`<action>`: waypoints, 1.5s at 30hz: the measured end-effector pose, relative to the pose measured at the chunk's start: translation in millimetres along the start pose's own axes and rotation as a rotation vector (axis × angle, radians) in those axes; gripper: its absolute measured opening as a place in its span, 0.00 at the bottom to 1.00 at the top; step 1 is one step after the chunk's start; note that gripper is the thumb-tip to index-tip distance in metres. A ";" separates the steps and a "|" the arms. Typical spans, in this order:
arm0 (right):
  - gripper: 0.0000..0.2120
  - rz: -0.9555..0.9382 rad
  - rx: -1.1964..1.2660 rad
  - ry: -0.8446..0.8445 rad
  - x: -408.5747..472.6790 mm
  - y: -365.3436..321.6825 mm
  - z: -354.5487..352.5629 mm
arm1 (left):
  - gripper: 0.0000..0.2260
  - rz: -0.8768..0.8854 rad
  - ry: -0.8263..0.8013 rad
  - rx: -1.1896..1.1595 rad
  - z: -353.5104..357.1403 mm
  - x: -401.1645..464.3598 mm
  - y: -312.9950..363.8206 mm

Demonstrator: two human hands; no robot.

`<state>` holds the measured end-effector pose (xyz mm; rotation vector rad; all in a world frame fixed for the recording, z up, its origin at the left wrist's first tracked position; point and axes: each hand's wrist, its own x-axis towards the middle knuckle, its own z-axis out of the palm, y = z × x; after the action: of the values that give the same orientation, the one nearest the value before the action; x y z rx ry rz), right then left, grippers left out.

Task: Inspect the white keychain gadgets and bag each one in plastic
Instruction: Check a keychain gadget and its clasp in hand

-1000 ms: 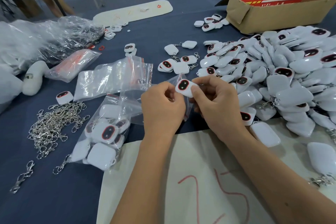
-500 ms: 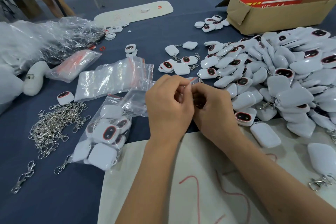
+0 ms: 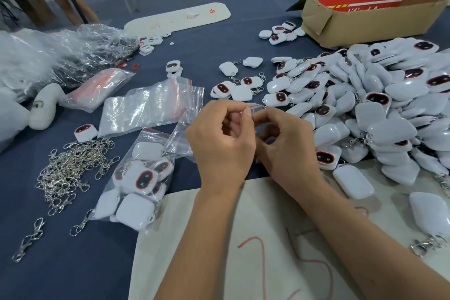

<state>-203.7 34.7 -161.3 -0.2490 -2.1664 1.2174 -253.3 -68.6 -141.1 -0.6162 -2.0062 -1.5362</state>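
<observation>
My left hand [image 3: 221, 143] and my right hand [image 3: 287, 146] meet at table centre, both pinching the red-striped top edge of a small clear plastic bag [image 3: 254, 106]. The bag's body and the white gadget inside it are mostly hidden behind my fingers. A large heap of white keychain gadgets [image 3: 379, 109] with black-and-red faces lies to the right. A clear bag holding several gadgets [image 3: 138, 178] rests left of my left wrist. Empty zip bags [image 3: 151, 105] lie flat just beyond it.
A pile of silver clasp chains [image 3: 70, 168] sits at the left. A cardboard box [image 3: 365, 19] with a red sign stands at the back right. Crumpled plastic [image 3: 60, 56] fills the far left. A white sheet with red marks [image 3: 267, 238] lies under my forearms.
A second ago my hands held a gadget face-up at the bag's mouth. The gadget has gone down into the bag, and my fingers now pinch along its top edge.
</observation>
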 end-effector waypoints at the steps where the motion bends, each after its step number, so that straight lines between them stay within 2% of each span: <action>1: 0.05 0.020 -0.024 0.034 0.9 0.6 -0.7 | 0.05 -0.001 -0.005 -0.007 0.7 -0.3 0.6; 4: 0.06 0.027 -0.025 -0.018 1.3 1.1 -0.3 | 0.05 -0.001 -0.021 -0.018 2.1 -1.6 0.8; 5: 0.06 0.016 0.032 -0.064 1.2 1.0 -0.4 | 0.04 -0.009 -0.030 -0.013 2.4 -1.5 -0.5; 7: 0.12 0.013 0.187 -0.110 2.1 0.2 -2.5 | 0.03 -0.059 -0.058 -0.006 3.5 -0.4 -3.9; 9: 0.18 0.060 0.333 -0.060 5.2 1.4 -4.5 | 0.05 -0.123 -0.082 0.004 4.7 1.1 -6.3; 10: 0.17 0.086 0.362 -0.008 6.6 1.8 -4.5 | 0.06 -0.148 -0.092 0.011 5.2 1.4 -7.1; 12: 0.13 0.093 0.172 0.123 10.6 4.4 -5.7 | 0.07 -0.202 -0.141 0.020 6.0 1.4 -8.9; 14: 0.12 0.001 -0.247 0.130 18.4 5.2 -7.8 | 0.05 -0.227 -0.224 0.055 5.9 0.4 -11.4; 17: 0.19 -0.080 -0.785 -0.159 33.9 5.9 -3.8 | 0.03 -0.206 -0.386 0.210 6.7 -0.9 -15.2; 19: 0.28 0.046 -0.925 -0.342 42.3 2.0 1.0 | 0.04 -0.196 -0.445 0.327 7.1 -1.7 -17.0; 21: 0.30 0.080 -0.912 -0.381 43.7 3.6 4.9 | 0.05 -0.212 -0.431 0.380 5.7 -1.5 -20.0; 22: 0.27 0.055 -0.849 -0.353 42.1 5.4 6.1 | 0.05 -0.229 -0.413 0.403 4.2 -0.8 -22.0; 26: 0.05 -0.006 -0.503 -0.127 29.8 6.0 3.3 | 0.06 -0.294 -0.346 0.465 -2.0 4.5 -28.3; 27: 0.03 -0.019 -0.457 -0.083 28.5 5.4 0.8 | 0.06 -0.298 -0.339 0.447 -2.4 5.6 -27.5; 30: 0.11 -0.013 -0.444 -0.090 24.1 -1.8 -3.4 | 0.04 -0.294 -0.303 0.349 -3.3 5.7 -20.7; 35: 0.24 0.137 -0.827 -0.129 16.7 -12.8 -5.3 | 0.07 -0.293 -0.190 0.187 -5.0 6.7 -17.6; 38: 0.24 0.135 -0.944 -0.278 14.3 -18.7 -8.0 | 0.08 -0.308 -0.179 0.137 -3.1 5.7 -18.4; 45: 0.22 0.045 -0.786 -0.385 6.8 -21.0 -17.5 | 0.08 -0.299 -0.292 0.100 0.5 3.6 -19.1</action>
<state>-195.5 38.4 -134.7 -0.4111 -2.9126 0.3875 -268.4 -72.8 -152.7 -0.5450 -2.4738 -1.5722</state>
